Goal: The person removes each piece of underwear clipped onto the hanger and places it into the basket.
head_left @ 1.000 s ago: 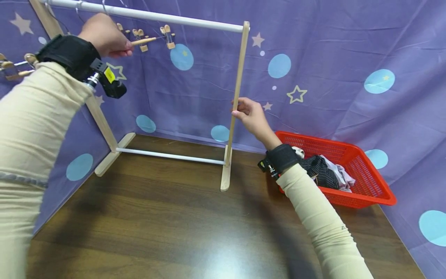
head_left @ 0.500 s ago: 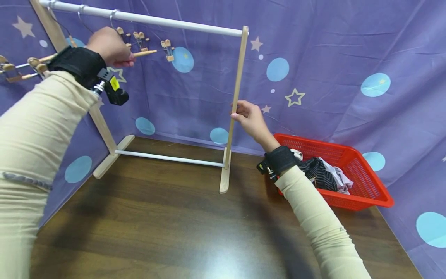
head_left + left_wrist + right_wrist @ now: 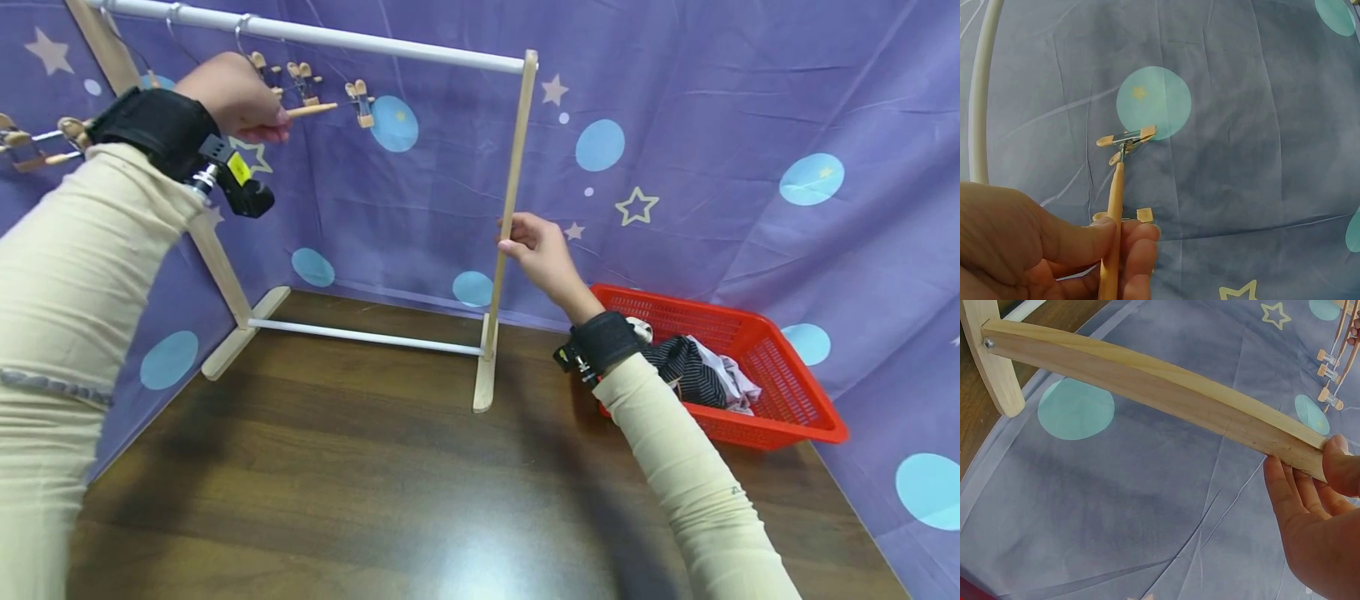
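Observation:
My left hand (image 3: pixel 238 96) pinches the wooden bar of a clip hanger (image 3: pixel 313 109) just below the rack's white top rail (image 3: pixel 390 46). In the left wrist view, thumb and fingers close round that hanger bar (image 3: pixel 1112 250), with a wooden clip (image 3: pixel 1126 139) at its far end. Several hanger hooks loop over the rail at the left. My right hand (image 3: pixel 546 258) holds the rack's right wooden upright (image 3: pixel 516 158) about halfway up. Seen from the right wrist, the thumb lies on one side of the upright (image 3: pixel 1147 381) and the fingers on the other.
To the right stands a red plastic basket (image 3: pixel 813 392) with crumpled clothes (image 3: pixel 697 371) inside. The rack has wooden feet (image 3: pixel 485 383) and a white lower bar (image 3: pixel 367 337), on a brown wooden table (image 3: pixel 360 483). A purple patterned cloth (image 3: pixel 697 108) hangs behind.
My left hand has come down slightly with the hanger, and a hook near it now sits lower, over the rail. My right hand stays on the upright.

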